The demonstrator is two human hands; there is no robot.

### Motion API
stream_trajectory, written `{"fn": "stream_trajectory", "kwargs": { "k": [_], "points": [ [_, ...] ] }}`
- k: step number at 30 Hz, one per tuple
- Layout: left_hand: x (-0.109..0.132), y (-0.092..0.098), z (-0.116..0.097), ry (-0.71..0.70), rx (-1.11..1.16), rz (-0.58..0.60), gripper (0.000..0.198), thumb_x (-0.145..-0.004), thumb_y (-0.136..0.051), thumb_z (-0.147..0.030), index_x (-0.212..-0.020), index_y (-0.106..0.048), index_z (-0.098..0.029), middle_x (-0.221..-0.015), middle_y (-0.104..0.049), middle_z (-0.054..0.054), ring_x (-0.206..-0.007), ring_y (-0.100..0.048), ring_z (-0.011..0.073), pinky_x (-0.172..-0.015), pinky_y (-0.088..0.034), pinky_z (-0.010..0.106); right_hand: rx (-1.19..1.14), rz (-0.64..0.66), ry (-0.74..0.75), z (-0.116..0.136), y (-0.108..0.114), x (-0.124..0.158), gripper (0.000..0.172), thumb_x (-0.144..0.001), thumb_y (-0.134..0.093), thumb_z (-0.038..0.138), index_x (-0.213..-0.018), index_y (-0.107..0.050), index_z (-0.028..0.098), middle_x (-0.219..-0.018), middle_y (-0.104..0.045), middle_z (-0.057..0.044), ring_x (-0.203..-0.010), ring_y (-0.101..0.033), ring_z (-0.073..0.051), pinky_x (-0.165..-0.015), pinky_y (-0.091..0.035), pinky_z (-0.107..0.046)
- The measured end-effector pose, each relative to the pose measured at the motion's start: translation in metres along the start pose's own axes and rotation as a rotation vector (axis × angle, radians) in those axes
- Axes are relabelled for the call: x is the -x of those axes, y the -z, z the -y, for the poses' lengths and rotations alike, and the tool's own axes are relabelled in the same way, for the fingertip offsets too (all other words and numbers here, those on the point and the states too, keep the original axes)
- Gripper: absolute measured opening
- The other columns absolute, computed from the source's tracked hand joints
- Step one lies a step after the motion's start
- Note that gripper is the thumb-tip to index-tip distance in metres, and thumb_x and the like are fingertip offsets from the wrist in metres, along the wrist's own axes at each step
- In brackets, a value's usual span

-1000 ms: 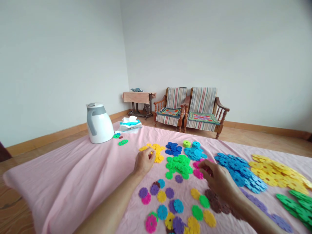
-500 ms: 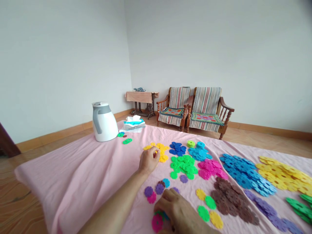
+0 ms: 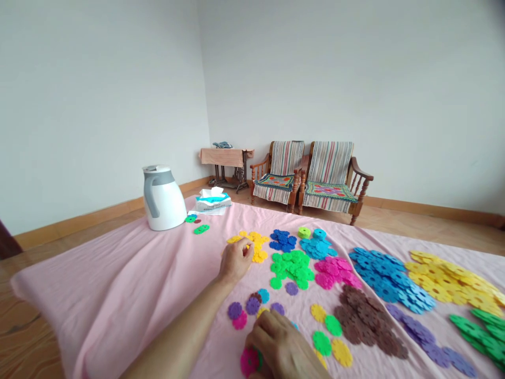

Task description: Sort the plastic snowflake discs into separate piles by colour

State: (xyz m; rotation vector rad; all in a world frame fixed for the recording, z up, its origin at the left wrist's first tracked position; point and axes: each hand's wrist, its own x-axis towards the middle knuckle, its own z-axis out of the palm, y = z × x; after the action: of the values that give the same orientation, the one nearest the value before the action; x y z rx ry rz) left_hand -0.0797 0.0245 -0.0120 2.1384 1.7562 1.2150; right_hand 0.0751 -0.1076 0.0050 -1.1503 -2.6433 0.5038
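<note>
My left hand (image 3: 236, 258) is closed, thumb and forefinger pinched, at the near left edge of a pile of yellow notched plastic discs (image 3: 258, 239). Whatever its fingers hold is hidden. Lower down, my right hand (image 3: 278, 339) bends over a few loose discs with its fingers curled downward; its palm side is out of sight. A pink disc (image 3: 249, 362) pokes out at its left, and a yellow disc (image 3: 262, 311) shows just beyond its knuckles. Purple discs (image 3: 253, 305) lie between the hands. Past them is a bright green pile (image 3: 292, 266).
Dark blue (image 3: 283, 240), light blue (image 3: 317, 247), pink (image 3: 337, 272) and brown disc piles (image 3: 366, 321) spread rightward, with larger blue (image 3: 389, 276) and yellow ones (image 3: 453, 279) beyond. A white jug (image 3: 164, 202) and tissue box (image 3: 213, 201) stand far left on the pink cloth (image 3: 130, 284).
The view has swung slightly right, shifting everything left. A yellow disc now shows beyond my right hand, and a bit of blue to its right. My left hand keeps its pinch beside the yellow pile.
</note>
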Motion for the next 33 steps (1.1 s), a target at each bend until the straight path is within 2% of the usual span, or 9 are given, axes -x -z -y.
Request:
{"fn": "stream_trajectory", "kwargs": {
  "k": [6, 11, 13, 17, 20, 23, 26, 29, 33],
  "points": [
    [-0.001, 0.0, 0.002, -0.017, -0.014, -0.006, 0.014, -0.08, -0.051, -0.018, -0.073, -0.063, -0.017, -0.058, -0.059, -0.002, -0.051, -0.052, 0.0098, -0.054, -0.033, 0.019, -0.029, -0.138, 0.035, -0.004, -0.015, 0.004, 0.019, -0.065, -0.063, 0.01, -0.081, -0.06, 0.021, -0.089, -0.064, -0.003, -0.083, -0.058, -0.019, -0.069, -0.042, -0.025],
    [-0.001, -0.001, 0.006, -0.024, -0.028, -0.01, 0.014, -0.08, -0.051, -0.018, -0.073, -0.063, -0.018, -0.055, -0.057, -0.003, -0.05, -0.05, 0.0097, -0.053, -0.033, 0.019, -0.399, -0.042, -0.06, -0.005, 0.001, 0.01, 0.019, -0.062, -0.055, 0.004, -0.074, -0.055, 0.019, -0.076, -0.063, 0.002, -0.064, -0.056, -0.01, -0.054, -0.038, -0.016],
    [-0.001, -0.001, 0.006, -0.029, -0.025, -0.009, 0.014, -0.08, -0.051, -0.018, -0.073, -0.063, -0.018, -0.056, -0.056, -0.003, -0.05, -0.049, 0.0095, -0.053, -0.032, 0.019, -0.442, -0.128, -0.114, -0.012, 0.013, 0.01, 0.016, -0.066, -0.052, 0.005, -0.073, -0.054, 0.019, -0.07, -0.061, 0.003, -0.062, -0.055, -0.009, -0.054, -0.038, -0.016],
    [-0.001, -0.001, 0.005, -0.023, -0.029, -0.004, 0.015, -0.081, -0.05, -0.02, -0.073, -0.063, -0.017, -0.056, -0.057, -0.003, -0.05, -0.05, 0.0095, -0.053, -0.032, 0.019, -0.26, -0.449, -0.232, -0.053, 0.035, 0.01, 0.009, -0.078, -0.048, 0.014, -0.072, -0.052, 0.02, -0.063, -0.058, 0.003, -0.059, -0.054, -0.011, -0.055, -0.038, -0.02],
    [-0.001, -0.001, 0.003, -0.015, -0.033, -0.003, 0.017, -0.082, -0.05, -0.02, -0.073, -0.063, -0.017, -0.056, -0.058, -0.002, -0.051, -0.051, 0.0097, -0.053, -0.032, 0.019, -0.13, -0.54, -0.375, -0.097, 0.048, 0.015, 0.012, -0.081, -0.047, 0.024, -0.069, -0.048, 0.022, -0.063, -0.059, 0.001, -0.058, -0.055, -0.015, -0.053, -0.036, -0.024],
    [-0.001, -0.001, 0.003, -0.02, -0.031, -0.004, 0.017, -0.082, -0.05, -0.02, -0.073, -0.063, -0.017, -0.058, -0.059, -0.002, -0.051, -0.051, 0.0096, -0.053, -0.032, 0.019, -0.079, -0.567, -0.453, -0.132, 0.055, 0.023, 0.009, -0.081, -0.044, 0.025, -0.074, -0.05, 0.022, -0.064, -0.06, 0.0, -0.058, -0.056, -0.017, -0.056, -0.037, -0.027],
    [-0.001, -0.001, 0.002, -0.023, -0.027, 0.0, 0.016, -0.082, -0.05, -0.02, -0.072, -0.063, -0.017, -0.055, -0.057, -0.002, -0.05, -0.05, 0.0094, -0.052, -0.031, 0.019, -0.039, -0.578, -0.503, -0.15, 0.056, 0.028, 0.01, -0.081, -0.042, 0.025, -0.079, -0.051, 0.021, -0.069, -0.063, -0.003, -0.061, -0.058, -0.019, -0.058, -0.038, -0.03],
    [0.0, -0.001, 0.001, -0.024, -0.025, 0.003, 0.016, -0.082, -0.05, -0.02, -0.072, -0.062, -0.017, -0.055, -0.056, -0.003, -0.05, -0.05, 0.0094, -0.052, -0.031, 0.019, -0.024, -0.568, -0.509, -0.151, 0.055, 0.028, 0.014, -0.082, -0.039, 0.024, -0.082, -0.052, 0.02, -0.077, -0.065, -0.006, -0.068, -0.06, -0.02, -0.062, -0.04, -0.03],
    [0.0, 0.0, -0.001, -0.017, -0.031, 0.005, 0.017, -0.082, -0.05, -0.021, -0.072, -0.063, -0.016, -0.055, -0.056, -0.002, -0.05, -0.049, 0.0094, -0.053, -0.031, 0.019, -0.037, -0.457, -0.419, -0.13, 0.056, 0.025, 0.013, -0.081, -0.042, 0.021, -0.076, -0.054, 0.021, -0.07, -0.063, -0.001, -0.064, -0.058, -0.016, -0.058, -0.039, -0.026]
  ]
}}
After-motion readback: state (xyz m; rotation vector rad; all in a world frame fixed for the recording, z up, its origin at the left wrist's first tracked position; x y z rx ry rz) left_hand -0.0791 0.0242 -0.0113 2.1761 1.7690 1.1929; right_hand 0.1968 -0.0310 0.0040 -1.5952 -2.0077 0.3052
